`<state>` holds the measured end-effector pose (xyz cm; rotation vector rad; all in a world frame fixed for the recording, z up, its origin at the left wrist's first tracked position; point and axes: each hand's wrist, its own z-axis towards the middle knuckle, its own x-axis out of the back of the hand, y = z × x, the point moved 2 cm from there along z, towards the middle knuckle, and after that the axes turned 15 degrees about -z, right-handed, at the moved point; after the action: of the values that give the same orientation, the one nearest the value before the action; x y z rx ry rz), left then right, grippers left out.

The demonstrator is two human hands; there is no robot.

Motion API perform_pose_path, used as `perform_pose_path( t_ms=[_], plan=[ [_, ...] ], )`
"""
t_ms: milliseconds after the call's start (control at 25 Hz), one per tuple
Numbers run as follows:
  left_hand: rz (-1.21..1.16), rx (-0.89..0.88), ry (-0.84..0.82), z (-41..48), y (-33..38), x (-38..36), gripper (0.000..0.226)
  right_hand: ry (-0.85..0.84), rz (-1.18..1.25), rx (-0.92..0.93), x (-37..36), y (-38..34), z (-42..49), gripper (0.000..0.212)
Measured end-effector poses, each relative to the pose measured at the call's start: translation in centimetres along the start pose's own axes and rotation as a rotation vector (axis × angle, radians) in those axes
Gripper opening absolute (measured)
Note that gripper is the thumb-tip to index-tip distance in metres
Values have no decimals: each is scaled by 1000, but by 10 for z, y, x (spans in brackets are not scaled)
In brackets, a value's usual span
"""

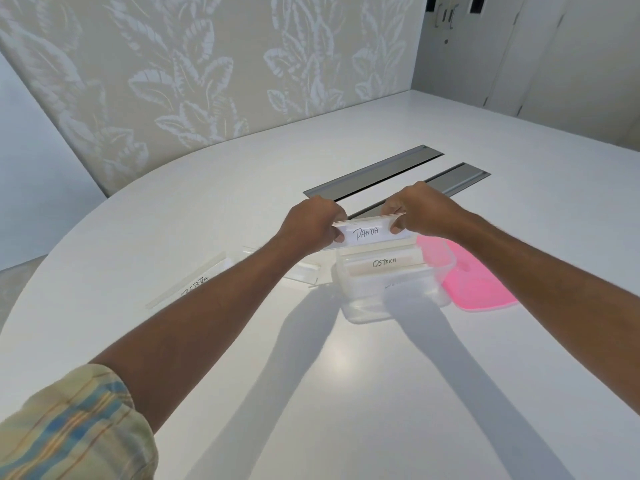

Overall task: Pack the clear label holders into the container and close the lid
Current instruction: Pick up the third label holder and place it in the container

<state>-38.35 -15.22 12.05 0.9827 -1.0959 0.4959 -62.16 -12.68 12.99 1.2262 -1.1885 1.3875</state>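
The clear container [391, 289] sits on the bench [311, 375] at centre, an OSTRICH holder [384, 263] upright inside. Directly above its 12 o'clock edge, the left hand [313, 225] and right hand [420, 211] pinch the PANDA holder [369, 233] at both ends, fingers closed. Risk: misalignment could catch the rim. The pink lid [481, 282] lies at 3 o'clock; further holders [194, 284] lie at 9 o'clock.

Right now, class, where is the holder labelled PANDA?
In the head view, the PANDA holder is held at its ends by the left hand and right hand, just above the open clear container.
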Motion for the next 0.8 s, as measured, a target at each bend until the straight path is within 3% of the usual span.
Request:
perform_pose_path(
  t_ms=[360, 800],
  plan=[
    [9, 3, -51, 45, 25, -51, 46, -49, -28, 4, -23, 57, 6, 40],
    [46, 52, -141, 58, 12, -89, 47, -122, -144, 9, -66, 65, 19, 39]
  ],
)
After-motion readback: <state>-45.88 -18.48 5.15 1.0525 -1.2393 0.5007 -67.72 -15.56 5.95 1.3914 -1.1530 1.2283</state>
